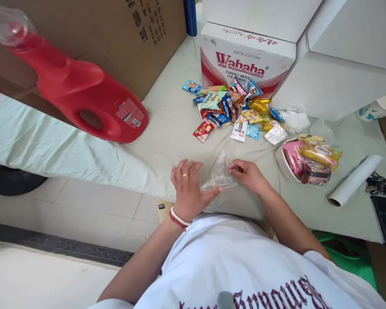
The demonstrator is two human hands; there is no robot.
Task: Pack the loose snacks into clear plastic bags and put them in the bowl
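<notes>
One film [219, 174] at centre: my right hand [248, 174] pinches its three-o'clock edge; my left hand [189, 191], fingers apart, hovers at nine. I'm likely spreading it; next needs a left pinch.

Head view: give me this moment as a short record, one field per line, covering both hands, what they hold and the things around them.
Left hand: open, thumb out beside the plastic; contact unclear
Right hand: fingertips pinching the plastic
Held item: clear plastic film or bag
Beyond the hands: pile of snack packets before a Wahaha carton
Right side: white bowl of packets, white roll
Left side: red jug
</notes>
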